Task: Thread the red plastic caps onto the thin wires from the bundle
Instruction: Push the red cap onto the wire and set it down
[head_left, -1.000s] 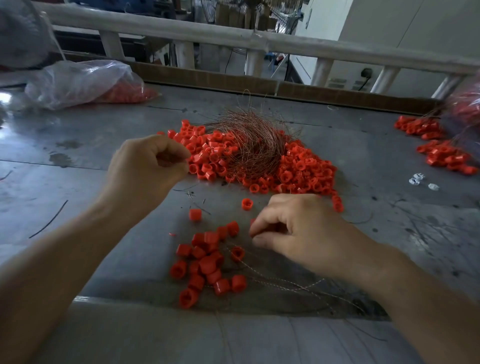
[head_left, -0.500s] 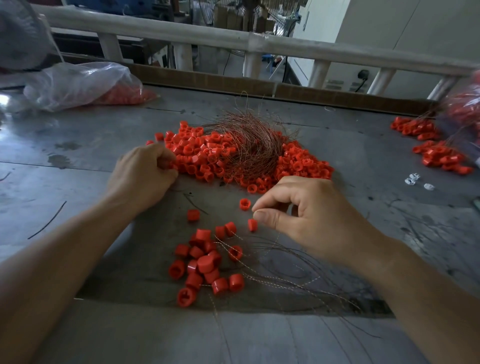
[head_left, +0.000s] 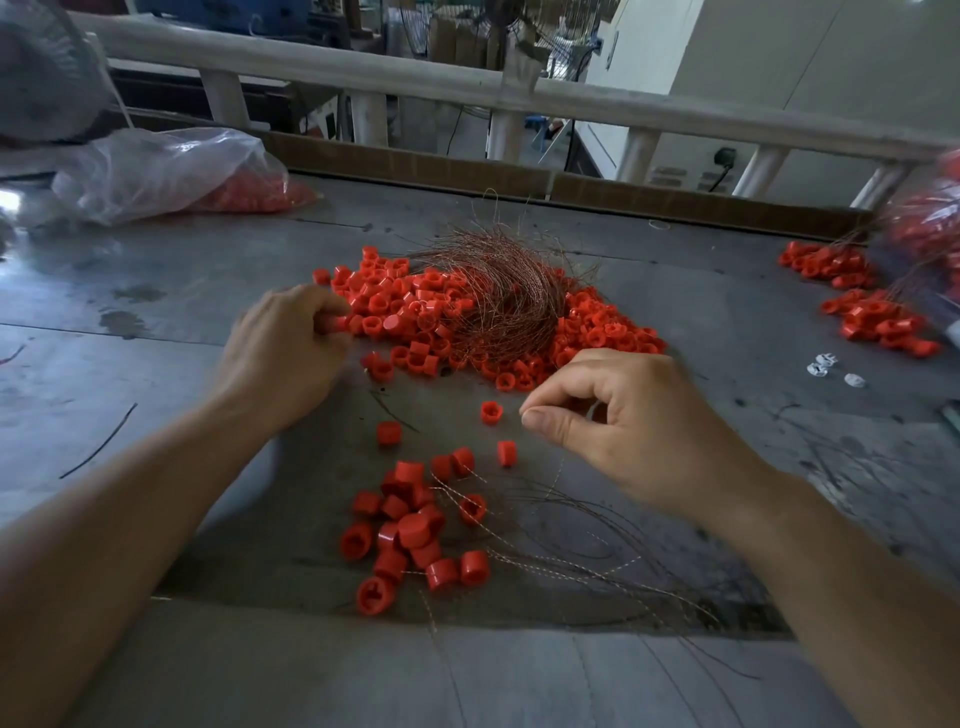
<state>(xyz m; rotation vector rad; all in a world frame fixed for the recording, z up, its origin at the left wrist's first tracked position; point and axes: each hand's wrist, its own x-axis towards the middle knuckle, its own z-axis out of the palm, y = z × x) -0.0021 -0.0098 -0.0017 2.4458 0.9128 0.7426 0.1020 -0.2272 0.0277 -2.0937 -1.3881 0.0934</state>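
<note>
At cap pile (head_left: 415, 312) edge, left hand (head_left: 283, 353) seemingly pinching cap (head_left: 332, 323)

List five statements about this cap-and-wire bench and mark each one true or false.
The copper-coloured wire bundle lies on the large pile of red plastic caps. True.
The left hand rests empty. False: it grips a red cap at the pile's edge.
The right hand lies flat. False: thumb and forefinger pinch together; any wire there is too fine to see.
The clear plastic bag at far left holds red caps. True.
Small white pieces lie on the grey table, right of the right hand. True.
</note>
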